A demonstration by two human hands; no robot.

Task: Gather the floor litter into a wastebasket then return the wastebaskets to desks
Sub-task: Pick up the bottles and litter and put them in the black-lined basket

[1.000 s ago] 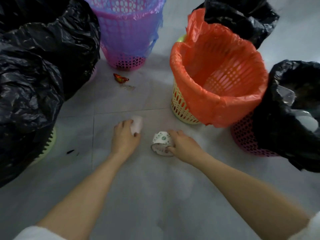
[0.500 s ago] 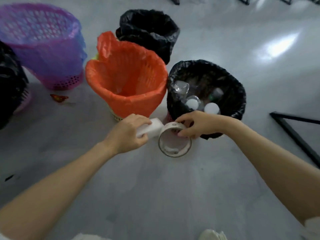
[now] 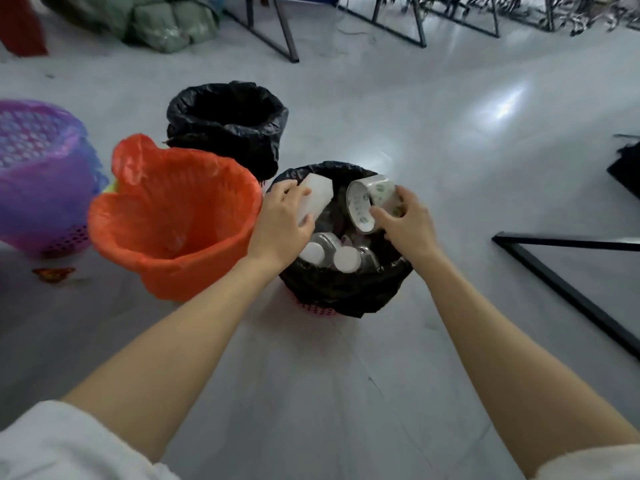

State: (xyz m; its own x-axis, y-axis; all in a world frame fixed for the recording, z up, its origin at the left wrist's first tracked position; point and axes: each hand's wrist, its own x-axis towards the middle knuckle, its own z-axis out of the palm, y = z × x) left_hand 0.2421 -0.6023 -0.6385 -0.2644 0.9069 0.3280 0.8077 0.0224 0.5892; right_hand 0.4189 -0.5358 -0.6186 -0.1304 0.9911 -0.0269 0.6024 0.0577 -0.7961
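Dim, cool indoor light. Bright glare patch on glossy floor [image 3: 498, 109] far right, so light comes from overhead, far side. Soft shadows under orange bin [image 3: 173, 220] and near black bin [image 3: 346, 289]. Wide-angle bending at edges: arms stretched, black frame [image 3: 568, 289] at right curved. Far background slightly soft; centre fairly sharp, mild grain.

Near wastebasket [image 3: 346, 289]: black liner over pink lattice; next one [image 3: 166, 216] has an orange liner. Far-left basket [image 3: 38, 174] purple lattice. Paper cup [image 3: 372, 202] white, green print; block [image 3: 313, 199] plain white.
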